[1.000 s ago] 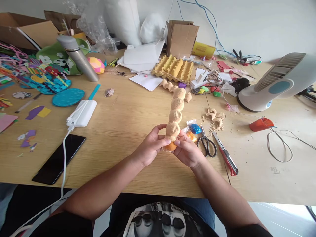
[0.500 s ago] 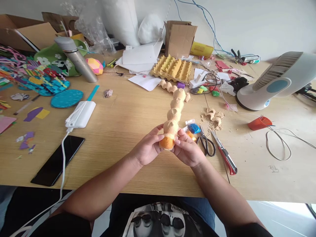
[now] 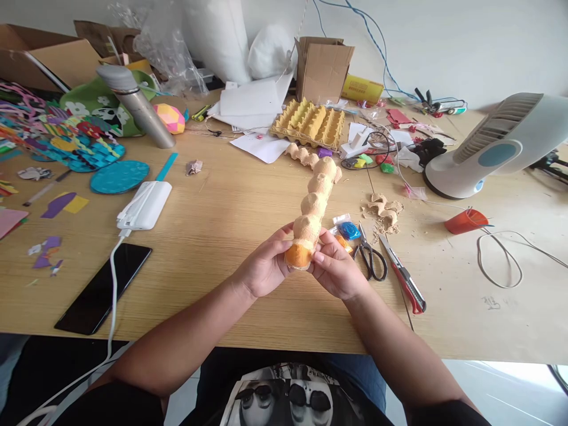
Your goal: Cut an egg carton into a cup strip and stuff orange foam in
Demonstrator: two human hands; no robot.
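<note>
Between opposing fingertips (image 3: pixel 284 248), egg-carton strip (image 3: pixel 313 204)

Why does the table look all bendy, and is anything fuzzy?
Head view: the wide lens bends the table and stretches the paper scraps at far left; light is soft, with faint shadows under the left hand and right hand; the egg-carton strip looks sharp.

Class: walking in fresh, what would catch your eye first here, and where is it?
The bumpy egg-carton strip, held at its orange end between the left hand and right hand at centre. Then the white fan at the right edge and the bright paper cutouts at the far left.
</note>
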